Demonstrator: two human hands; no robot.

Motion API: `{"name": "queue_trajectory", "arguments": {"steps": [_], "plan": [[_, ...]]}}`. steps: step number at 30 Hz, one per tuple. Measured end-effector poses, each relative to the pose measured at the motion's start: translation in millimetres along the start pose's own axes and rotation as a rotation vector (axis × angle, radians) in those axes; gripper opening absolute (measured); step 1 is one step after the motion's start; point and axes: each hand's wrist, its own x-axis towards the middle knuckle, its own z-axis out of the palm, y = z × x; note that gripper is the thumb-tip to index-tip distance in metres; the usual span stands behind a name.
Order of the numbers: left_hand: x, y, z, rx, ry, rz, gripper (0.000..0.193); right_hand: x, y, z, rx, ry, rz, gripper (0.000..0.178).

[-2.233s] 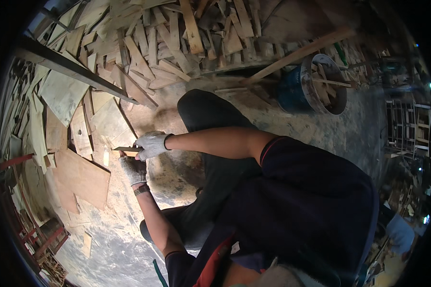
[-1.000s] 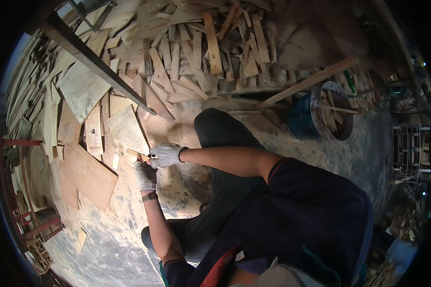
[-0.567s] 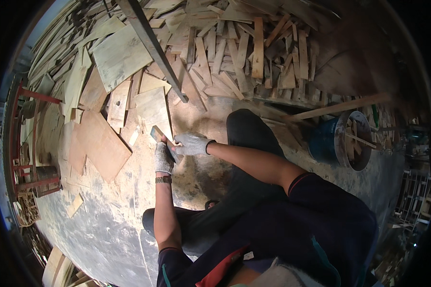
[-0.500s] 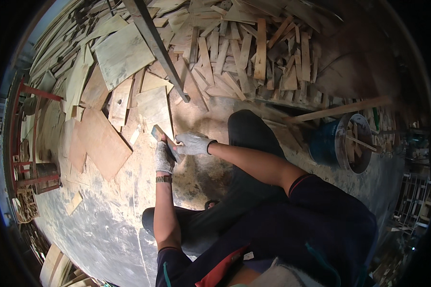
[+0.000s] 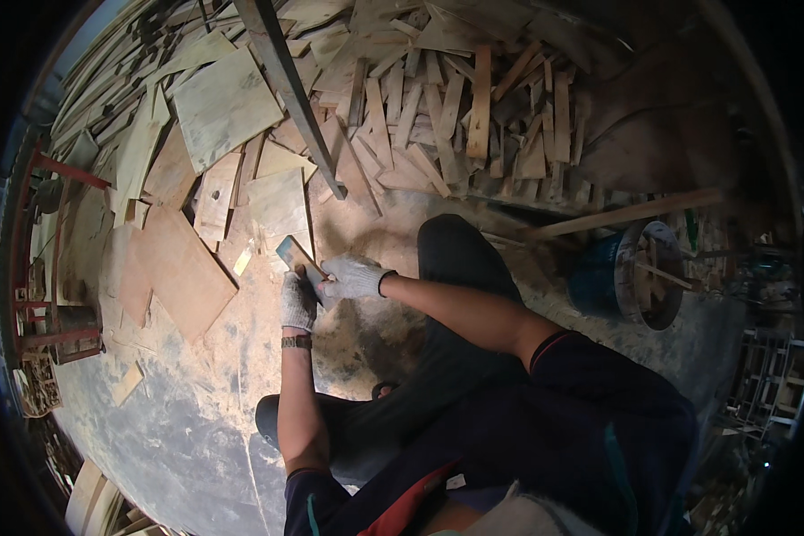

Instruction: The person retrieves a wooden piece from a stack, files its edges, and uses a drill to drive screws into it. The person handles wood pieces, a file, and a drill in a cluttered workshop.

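A small flat wooden piece (image 5: 292,252) with a bluish face is held out in front of me over the sawdust-covered floor. My left hand (image 5: 298,302), in a pale work glove with a watch at the wrist, grips its lower end. My right hand (image 5: 352,278), also gloved, closes on the same piece from the right. Both hands touch each other around it. My bent knee in dark trousers (image 5: 456,255) is just right of the hands.
Plywood sheets (image 5: 223,103) and a brown board (image 5: 180,268) lie to the left. A heap of wooden slats (image 5: 473,116) fills the back. A dark metal bar (image 5: 288,85) slants overhead. A blue bucket (image 5: 630,277) with sticks stands right; a red metal frame (image 5: 40,259) is far left.
The view has swung so the woodpile sits higher and more centred. Both gloved hands stay together on the wooden piece, which now tilts up to the left.
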Motion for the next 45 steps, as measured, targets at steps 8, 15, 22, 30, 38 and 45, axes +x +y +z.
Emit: {"name": "queue_trajectory", "arguments": {"steps": [8,15,22,30,38,45], "plan": [[-5.7,3.8,10.2,0.014,0.034,-0.014,0.029,3.1,-16.2,-47.2,-0.075,0.261,0.078,0.032],[-35.1,12.4,44.1,0.000,0.143,0.112,0.015,6.3,64.1,-296.0,-0.602,0.897,0.178,0.036],[-49.8,14.5,55.6,-0.065,0.236,0.048,0.015,-63.2,122.4,-397.4,-0.908,0.484,0.551,0.036],[-45.6,11.3,30.2,0.096,0.161,0.092,0.022,-30.4,162.5,-433.3,-0.958,0.664,0.440,0.035],[-44.8,11.5,21.8,-0.012,0.168,0.020,0.014,5.3,155.8,-408.4,-0.844,0.653,0.647,0.040],[-44.9,9.8,49.4,0.081,0.157,0.054,0.025,-65.6,132.2,-374.7,0.413,0.640,0.548,0.038]]}}
